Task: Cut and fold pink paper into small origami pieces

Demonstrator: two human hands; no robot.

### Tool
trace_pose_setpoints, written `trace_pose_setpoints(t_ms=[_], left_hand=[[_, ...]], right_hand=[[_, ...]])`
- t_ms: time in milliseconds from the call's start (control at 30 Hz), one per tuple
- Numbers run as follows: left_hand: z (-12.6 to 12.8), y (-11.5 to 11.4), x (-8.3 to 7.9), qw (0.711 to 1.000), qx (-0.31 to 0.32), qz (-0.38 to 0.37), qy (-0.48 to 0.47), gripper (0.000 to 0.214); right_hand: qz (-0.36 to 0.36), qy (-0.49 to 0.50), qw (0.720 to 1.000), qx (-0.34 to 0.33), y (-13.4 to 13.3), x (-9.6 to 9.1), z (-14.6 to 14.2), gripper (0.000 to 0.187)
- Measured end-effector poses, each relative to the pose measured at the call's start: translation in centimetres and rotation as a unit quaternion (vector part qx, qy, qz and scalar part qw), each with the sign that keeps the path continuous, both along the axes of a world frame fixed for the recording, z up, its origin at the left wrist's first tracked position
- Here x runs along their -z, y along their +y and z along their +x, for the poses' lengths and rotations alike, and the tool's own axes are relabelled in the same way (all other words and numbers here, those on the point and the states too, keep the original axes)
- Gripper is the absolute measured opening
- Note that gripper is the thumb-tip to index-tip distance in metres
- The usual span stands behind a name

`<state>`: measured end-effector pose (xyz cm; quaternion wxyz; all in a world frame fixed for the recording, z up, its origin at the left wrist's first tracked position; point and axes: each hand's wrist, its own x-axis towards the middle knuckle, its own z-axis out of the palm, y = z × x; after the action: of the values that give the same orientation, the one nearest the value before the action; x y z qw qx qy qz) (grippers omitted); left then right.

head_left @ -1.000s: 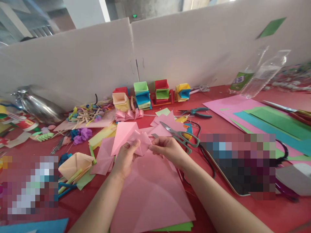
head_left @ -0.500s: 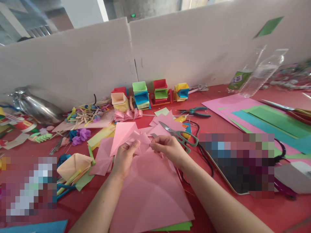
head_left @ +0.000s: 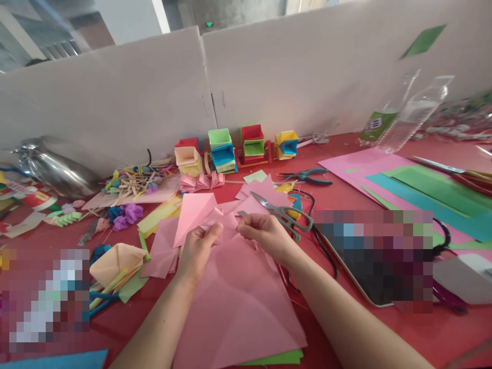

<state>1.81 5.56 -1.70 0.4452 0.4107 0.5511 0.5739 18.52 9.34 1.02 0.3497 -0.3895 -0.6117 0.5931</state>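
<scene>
Between my hands is a small folded piece of pink paper point(head_left: 227, 225). My left hand point(head_left: 200, 246) pinches its left side, thumb on top. At its right edge, the fingertips of my right hand point(head_left: 265, 233) are closed on the same paper. Below my hands lies a stack of large pink sheets point(head_left: 242, 307), creased, with green paper point(head_left: 280, 357) peeking out underneath. A pink folded triangle point(head_left: 193, 212) rests just beyond my left hand. Grey-handled scissors point(head_left: 286, 212) lie open past my right hand, partly hidden by it.
Folded paper boxes point(head_left: 222, 151) stand along the white partition point(head_left: 307, 77). Pliers point(head_left: 307, 176) lie right of centre. Coloured sheets point(head_left: 423, 192) and bottles point(head_left: 417, 115) are at right, near a blurred-out tablet point(head_left: 353, 277). At left are craft sticks point(head_left: 140, 182) and a metal jug point(head_left: 57, 169).
The folded pink paper has shifted slightly in my fingers and looks a little flatter. Both hands stay almost in the same place.
</scene>
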Motion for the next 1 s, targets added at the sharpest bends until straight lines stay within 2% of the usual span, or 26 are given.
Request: trace_pose_setpoints(t_ms=[133,300,433,533,633,867,1000], left_hand=[[0.2,-0.1,-0.4,1.0,0.008,-0.002,-0.01,0.037],[0.1,-0.3,-0.4,0.997,0.079,-0.001,-0.007,0.028],[0.0,-0.2,-0.2,0.999,0.044,-0.004,0.0,0.024],[0.1,-0.2,-0.5,0.997,0.069,-0.02,0.032,0.023],[0.3,-0.3,-0.9,0.992,0.099,0.002,0.077,0.021],[0.0,-0.2,-0.4,0.994,0.054,0.005,0.09,0.024],[0.0,-0.3,-0.8,0.994,0.071,0.004,0.084,0.024]], right_hand=[[0.026,0.001,1.0,-0.009,0.0,0.2,-0.2,0.023],[0.028,0.008,0.999,0.015,0.2,0.8,-0.3,0.029],[0.017,0.008,1.0,0.014,0.2,0.8,-0.3,0.03],[0.016,0.013,1.0,0.01,0.1,0.9,-0.3,0.03],[0.002,0.017,1.0,0.007,0.2,1.0,-0.4,0.028],[-0.027,0.04,0.998,0.027,0.1,0.9,-0.4,0.025],[-0.031,0.064,0.996,0.05,0.0,0.7,-0.5,0.027]])
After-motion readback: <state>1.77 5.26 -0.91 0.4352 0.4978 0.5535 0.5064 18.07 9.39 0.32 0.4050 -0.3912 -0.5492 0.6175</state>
